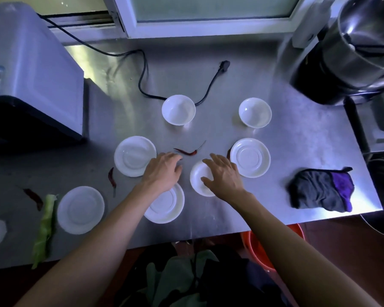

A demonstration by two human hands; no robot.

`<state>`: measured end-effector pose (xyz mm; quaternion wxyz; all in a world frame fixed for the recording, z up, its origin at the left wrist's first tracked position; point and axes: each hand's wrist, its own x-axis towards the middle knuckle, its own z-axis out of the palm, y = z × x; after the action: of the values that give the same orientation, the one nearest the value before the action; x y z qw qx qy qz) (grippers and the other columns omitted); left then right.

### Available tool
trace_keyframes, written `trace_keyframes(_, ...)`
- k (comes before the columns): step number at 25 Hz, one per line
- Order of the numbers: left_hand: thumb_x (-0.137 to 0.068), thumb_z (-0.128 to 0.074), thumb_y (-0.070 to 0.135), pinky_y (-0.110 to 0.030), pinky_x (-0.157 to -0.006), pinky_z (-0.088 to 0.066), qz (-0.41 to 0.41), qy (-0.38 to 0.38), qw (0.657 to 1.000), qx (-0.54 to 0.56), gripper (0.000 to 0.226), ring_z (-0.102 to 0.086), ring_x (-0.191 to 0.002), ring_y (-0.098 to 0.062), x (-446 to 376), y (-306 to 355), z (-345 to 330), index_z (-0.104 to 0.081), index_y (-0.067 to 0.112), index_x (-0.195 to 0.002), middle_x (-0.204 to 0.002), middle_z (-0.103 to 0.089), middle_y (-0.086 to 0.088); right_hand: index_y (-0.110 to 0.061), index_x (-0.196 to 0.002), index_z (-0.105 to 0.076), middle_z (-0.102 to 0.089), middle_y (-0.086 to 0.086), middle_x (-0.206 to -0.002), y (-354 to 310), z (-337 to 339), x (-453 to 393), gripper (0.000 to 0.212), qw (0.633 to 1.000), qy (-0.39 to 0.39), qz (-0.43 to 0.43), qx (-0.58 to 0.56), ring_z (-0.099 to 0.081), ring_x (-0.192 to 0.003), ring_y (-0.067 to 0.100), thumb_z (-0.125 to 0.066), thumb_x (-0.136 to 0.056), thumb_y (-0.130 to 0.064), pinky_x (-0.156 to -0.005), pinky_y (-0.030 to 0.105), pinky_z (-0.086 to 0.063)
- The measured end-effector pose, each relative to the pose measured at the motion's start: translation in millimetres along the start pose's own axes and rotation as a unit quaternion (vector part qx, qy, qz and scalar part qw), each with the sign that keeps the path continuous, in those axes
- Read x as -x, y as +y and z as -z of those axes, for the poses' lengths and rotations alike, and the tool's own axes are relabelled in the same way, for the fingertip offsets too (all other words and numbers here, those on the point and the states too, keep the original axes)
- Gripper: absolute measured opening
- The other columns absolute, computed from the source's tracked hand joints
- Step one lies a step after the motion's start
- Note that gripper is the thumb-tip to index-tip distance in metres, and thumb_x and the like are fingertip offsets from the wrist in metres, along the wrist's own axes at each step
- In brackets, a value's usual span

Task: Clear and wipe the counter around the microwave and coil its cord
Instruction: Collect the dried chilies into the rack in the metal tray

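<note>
Head view. Steel counter (275, 80) seen from above; microwave (31, 69) at far left. Its black cord (142, 69) runs from behind the microwave rightward, loops toward the near side, passes behind a white bowl (178, 109), then angles to the far right, ending in the plug (224, 65), which points far-right. Left hand (162, 171), fingers loosely spread, hovers between a saucer (134, 155) and a near saucer (164, 206). Right hand (223, 176), fingers spread, rests over a small bowl (200, 180); contact cannot be told. A red chilli (186, 151) lies just beyond the fingertips, long axis left–right. Dark cloth (321, 190) lies at the near right.
</note>
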<state>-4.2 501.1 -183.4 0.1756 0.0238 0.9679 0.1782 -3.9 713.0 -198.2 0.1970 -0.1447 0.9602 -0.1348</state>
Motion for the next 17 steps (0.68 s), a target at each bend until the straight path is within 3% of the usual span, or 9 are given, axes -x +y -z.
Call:
trace_keyframes(8,-0.095,-0.055,0.028,-0.043,-0.091,-0.049,-0.039,-0.006,0.999,0.010,0.029,-0.056,-0.114,-0.026,-30,-13,-6,-0.063,0.021,-0.122,-0.123,-0.065,0.002,-0.029,-0.150,-0.030,-0.016,0.004,-0.165,-15,-17,-1,0.075,0.999,-0.017,-0.036,0.015,-0.012,-0.151,0.025,-0.058,-0.088,-0.061,-0.118,0.046,-0.014)
trace_keyframes(17,-0.091,-0.060,0.019,-0.042,-0.088,-0.040,-0.107,-0.002,0.991,-0.078,0.026,-0.050,-0.114,-0.025,-73,-13,-22,-0.064,0.022,-0.117,-0.116,-0.061,0.003,-0.024,-0.144,-0.044,-0.034,0.003,-0.159,-12,-11,-7,0.062,0.994,0.032,-0.095,-0.049,-0.027,-0.146,0.025,-0.061,-0.091,-0.052,-0.115,0.043,-0.025)
